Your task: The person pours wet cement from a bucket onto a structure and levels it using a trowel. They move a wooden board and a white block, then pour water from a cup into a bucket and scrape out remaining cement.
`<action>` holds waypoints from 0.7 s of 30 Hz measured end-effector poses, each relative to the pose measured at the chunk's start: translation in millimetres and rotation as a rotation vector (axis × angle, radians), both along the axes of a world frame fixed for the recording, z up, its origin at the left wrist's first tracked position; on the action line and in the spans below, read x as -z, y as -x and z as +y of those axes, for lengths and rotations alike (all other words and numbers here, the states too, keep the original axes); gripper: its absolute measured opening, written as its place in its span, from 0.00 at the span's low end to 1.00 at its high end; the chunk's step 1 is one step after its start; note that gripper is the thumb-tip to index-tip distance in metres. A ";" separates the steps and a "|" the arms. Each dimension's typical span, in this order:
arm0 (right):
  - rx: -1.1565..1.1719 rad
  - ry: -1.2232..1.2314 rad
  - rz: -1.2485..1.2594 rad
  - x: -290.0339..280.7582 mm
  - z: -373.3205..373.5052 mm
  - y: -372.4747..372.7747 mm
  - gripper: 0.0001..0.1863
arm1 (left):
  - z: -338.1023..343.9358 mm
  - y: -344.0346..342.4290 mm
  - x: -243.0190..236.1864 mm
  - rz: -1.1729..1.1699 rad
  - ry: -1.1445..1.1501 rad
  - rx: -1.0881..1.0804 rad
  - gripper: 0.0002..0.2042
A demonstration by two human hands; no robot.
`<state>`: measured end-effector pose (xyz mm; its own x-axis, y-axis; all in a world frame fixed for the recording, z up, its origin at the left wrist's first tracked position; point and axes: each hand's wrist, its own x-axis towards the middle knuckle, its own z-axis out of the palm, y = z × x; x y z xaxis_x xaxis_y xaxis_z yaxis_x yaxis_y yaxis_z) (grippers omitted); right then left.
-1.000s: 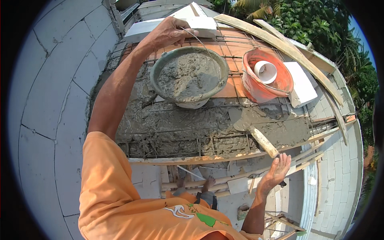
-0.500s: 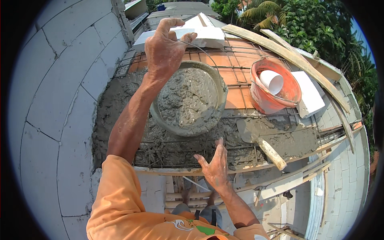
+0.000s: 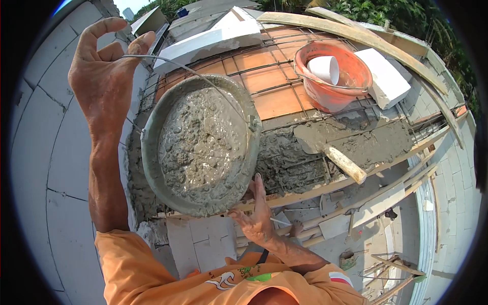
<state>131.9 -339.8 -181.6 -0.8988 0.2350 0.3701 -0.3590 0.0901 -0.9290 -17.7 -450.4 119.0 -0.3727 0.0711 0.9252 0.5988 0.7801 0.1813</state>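
Observation:
A grey bucket (image 3: 148, 173) full of wet concrete (image 3: 201, 137) hangs tilted toward me over the formwork edge. My left hand (image 3: 104, 76), raised at the upper left, hooks its fingers round the bucket's thin wire handle (image 3: 203, 79). Against the bucket's lower right side is my right hand (image 3: 259, 218), its thumb near the rim and some fingers partly hidden beneath. To the right, a trowel (image 3: 345, 163) lies with its blade on the fresh concrete and its pale handle pointing at me.
An orange bucket (image 3: 325, 99) holding a white cup (image 3: 324, 69) stands on the rebar (image 3: 274, 91) over orange boards. White blocks (image 3: 384, 76) and long planks (image 3: 351, 38) lie beyond. A block wall (image 3: 66, 152) rises at left. Below the formwork edge (image 3: 391, 160) the level drops to beams.
The concrete bucket has come up and toward me, to the left, tilting. My left hand moved left with the handle. My right hand has reached the bucket's lower side.

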 end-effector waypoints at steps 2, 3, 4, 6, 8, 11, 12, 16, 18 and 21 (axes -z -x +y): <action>-0.036 0.424 -0.212 7.8 -14.5 -18.2 0.45 | -10.4 -8.7 -18.7 -0.068 0.017 -0.062 0.26; -0.015 0.439 -0.205 15.7 -16.1 -15.7 0.45 | -8.7 -10.0 -27.3 -0.065 0.031 -0.039 0.26; -0.151 0.619 -0.264 27.2 -21.6 -12.2 0.41 | -9.7 -18.7 -39.0 -0.147 0.035 -0.003 0.26; -0.407 0.947 -0.250 34.8 -37.8 -3.3 0.30 | -19.9 -20.0 -55.4 -0.164 0.101 0.094 0.27; -0.501 1.265 -0.205 32.2 -54.2 19.2 0.29 | -15.9 -28.8 -70.6 -0.157 0.179 0.074 0.26; -1.042 1.899 0.003 87.1 -74.1 60.7 0.27 | -19.6 -17.2 -81.1 -0.150 0.254 0.096 0.26; -1.100 1.949 0.035 85.5 -75.1 70.4 0.27 | -25.2 -14.5 -92.4 -0.091 0.321 0.139 0.26; -1.102 1.930 0.048 68.6 -79.9 90.2 0.28 | -51.8 -27.1 -118.3 -0.032 0.367 0.166 0.28; -1.089 1.913 0.042 63.3 -84.6 96.1 0.28 | -50.9 -20.1 -121.1 -0.118 0.270 0.182 0.28; -0.961 1.811 0.071 54.4 -56.2 99.8 0.28 | -19.2 8.6 -101.4 -0.413 -0.014 0.224 0.27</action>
